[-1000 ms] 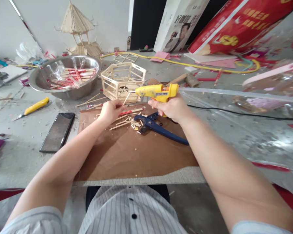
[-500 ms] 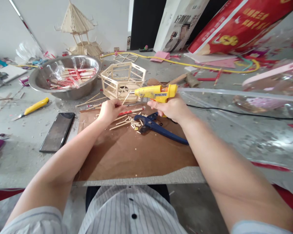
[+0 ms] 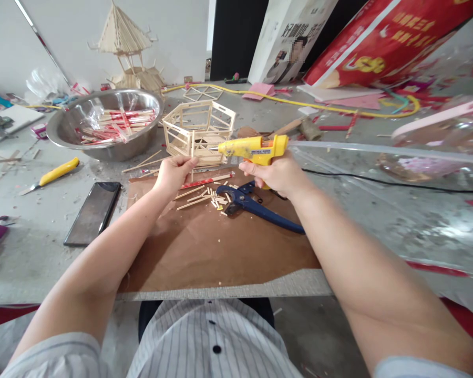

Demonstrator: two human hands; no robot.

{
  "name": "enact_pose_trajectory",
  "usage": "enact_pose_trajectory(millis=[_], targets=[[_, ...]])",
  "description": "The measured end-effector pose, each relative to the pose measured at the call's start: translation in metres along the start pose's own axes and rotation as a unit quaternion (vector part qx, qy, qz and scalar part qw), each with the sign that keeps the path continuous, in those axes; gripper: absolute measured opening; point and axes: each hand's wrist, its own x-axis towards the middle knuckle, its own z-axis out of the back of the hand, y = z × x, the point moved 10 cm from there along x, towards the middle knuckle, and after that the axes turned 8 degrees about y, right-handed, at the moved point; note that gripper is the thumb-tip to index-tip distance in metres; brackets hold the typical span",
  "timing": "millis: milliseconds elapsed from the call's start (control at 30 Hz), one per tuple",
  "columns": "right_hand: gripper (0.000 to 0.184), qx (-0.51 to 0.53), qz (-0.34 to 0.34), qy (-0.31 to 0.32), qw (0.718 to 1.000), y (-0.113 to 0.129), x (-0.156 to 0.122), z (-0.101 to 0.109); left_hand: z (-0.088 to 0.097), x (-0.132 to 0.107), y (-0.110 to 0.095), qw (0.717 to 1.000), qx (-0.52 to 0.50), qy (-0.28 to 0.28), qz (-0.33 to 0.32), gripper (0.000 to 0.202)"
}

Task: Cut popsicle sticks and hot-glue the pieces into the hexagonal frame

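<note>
My right hand [image 3: 276,175] is closed round the grip of a yellow glue gun [image 3: 252,148] whose nozzle points left. My left hand [image 3: 175,173] pinches a short wooden stick [image 3: 193,147], held upright right in front of the hexagonal stick frame [image 3: 199,128]. The stick stands a little left of the nozzle tip. Cut stick pieces [image 3: 205,197] lie scattered on the brown board [image 3: 220,247] below both hands, beside a blue cutter [image 3: 256,206].
A steel bowl [image 3: 69,139] of sticks stands at the back left, with a stick pagoda model [image 3: 128,50] behind it. A black phone [image 3: 92,212] and a yellow knife [image 3: 57,172] lie left of the board. The gun's black cord [image 3: 378,182] runs right.
My left hand has turned the stick from slanted to upright and moved it closer to the frame. The glue gun has stayed almost in place.
</note>
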Motion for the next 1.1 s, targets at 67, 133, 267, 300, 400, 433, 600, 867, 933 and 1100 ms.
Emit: enact_pose_trajectory(millis=[67, 133, 267, 300, 400, 433, 600, 867, 933, 1100], targets=[[0.023, 0.006, -0.005, 0.019, 1.0, 0.001, -0.001, -0.005, 0.005, 0.0, 0.002, 0.998, -0.059, -0.022, 0.009, 0.025], [0.022, 0.009, -0.002, 0.038, 0.999, 0.003, -0.002, -0.01, 0.009, 0.001, 0.003, 0.994, -0.101, -0.041, 0.012, 0.024], [0.019, 0.001, 0.015, 0.091, 0.996, 0.005, -0.005, -0.022, 0.011, 0.002, 0.004, 0.988, -0.144, -0.051, 0.008, 0.022], [0.019, -0.003, 0.017, 0.102, 0.995, 0.005, -0.005, -0.024, 0.011, 0.003, 0.005, 0.987, -0.149, -0.052, 0.011, 0.022], [0.02, -0.02, 0.015, 0.117, 0.993, 0.002, -0.005, -0.028, 0.011, 0.002, 0.005, 0.986, -0.156, -0.055, 0.016, 0.021], [0.02, -0.024, 0.013, 0.118, 0.993, 0.001, -0.005, -0.028, 0.011, 0.002, 0.005, 0.986, -0.158, -0.055, 0.016, 0.021], [0.02, -0.026, 0.027, 0.135, 0.99, 0.003, -0.004, -0.034, 0.009, 0.001, 0.005, 0.985, -0.166, -0.05, 0.022, 0.022], [0.018, -0.025, -0.001, 0.126, 0.992, -0.001, -0.003, -0.034, 0.007, -0.001, 0.005, 0.986, -0.153, -0.055, 0.04, 0.021], [0.018, -0.028, -0.001, 0.128, 0.991, -0.002, -0.003, -0.034, 0.007, -0.001, 0.005, 0.986, -0.151, -0.056, 0.04, 0.022], [0.016, -0.033, 0.011, 0.125, 0.992, 0.0, -0.003, -0.032, 0.008, 0.0, 0.005, 0.986, -0.156, -0.053, 0.034, 0.024]])
